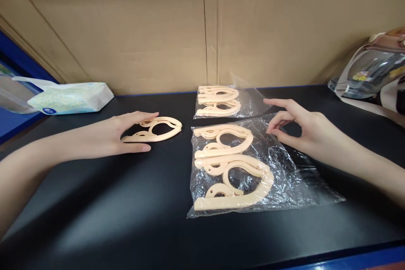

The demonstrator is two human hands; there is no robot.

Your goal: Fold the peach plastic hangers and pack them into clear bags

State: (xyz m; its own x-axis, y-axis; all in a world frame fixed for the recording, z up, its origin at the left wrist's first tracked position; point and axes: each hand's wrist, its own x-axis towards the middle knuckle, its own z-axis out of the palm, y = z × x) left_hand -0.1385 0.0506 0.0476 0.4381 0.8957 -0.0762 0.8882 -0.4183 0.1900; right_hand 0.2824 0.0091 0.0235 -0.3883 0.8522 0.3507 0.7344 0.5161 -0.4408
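My left hand (117,135) lies around the left end of a beige folding hanger (164,135), folded and flat on the black table, with the thumb on the near side and the fingers on the far side. A clear plastic bag (294,177) with folded hangers (265,181) inside lies flat at the middle. Over this bag's far right edge, my right hand (294,124) has its thumb and curled fingers together, seemingly on the film. Its index finger stretches towards a second clear bag (249,101), which also holds folded hangers (218,97), farther back.
A soft pack of tissues (69,98) stands at the back left. At the back right is a transparent container (363,71) with a pale strap. A brown cardboard wall (152,29) rises behind the black table (126,219), whose edge is blue.
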